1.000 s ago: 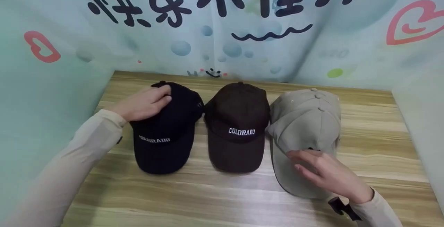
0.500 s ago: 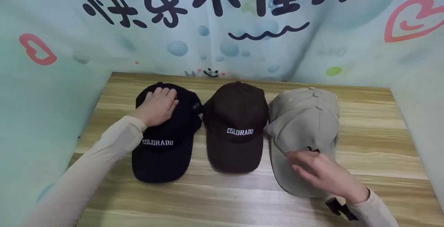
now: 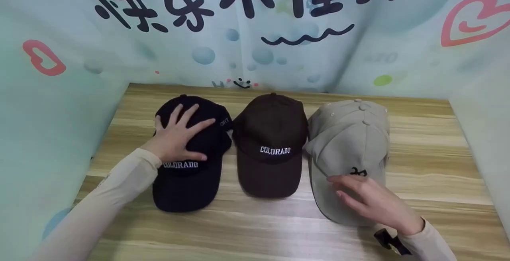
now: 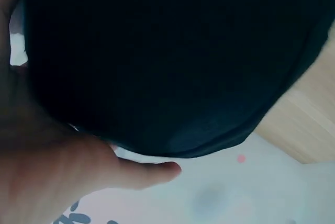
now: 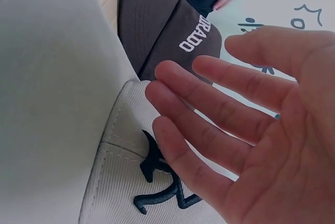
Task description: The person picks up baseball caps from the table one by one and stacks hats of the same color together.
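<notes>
My left hand (image 3: 173, 139) lies with spread fingers on the crown of a black baseball cap (image 3: 187, 193), which has white COLORADO lettering. In the left wrist view, the thumb (image 4: 146, 174) stretches along the edge of the dark cap (image 4: 172, 67). Over the brim of the front beige baseball cap (image 3: 350, 149) is my right hand (image 3: 372, 203), fingers loosely extended and gripping nothing. Its palm and fingers show in the right wrist view beside the cap's black embroidery (image 5: 162, 177); whether they touch the cap I cannot tell. Between the hands sits a dark brown COLORADO cap (image 3: 271, 177).
All the caps lie in a row on a wood-grain table (image 3: 255, 233), brims toward me. Further beige crowns (image 3: 338, 109) show behind the front beige cap. A printed curtain (image 3: 159, 53) with hearts and lettering encloses the back and sides.
My left hand has slid from the black cap's left side onto its crown and spread its fingers. The black cap has shifted slightly toward me. My right hand stays almost still.
</notes>
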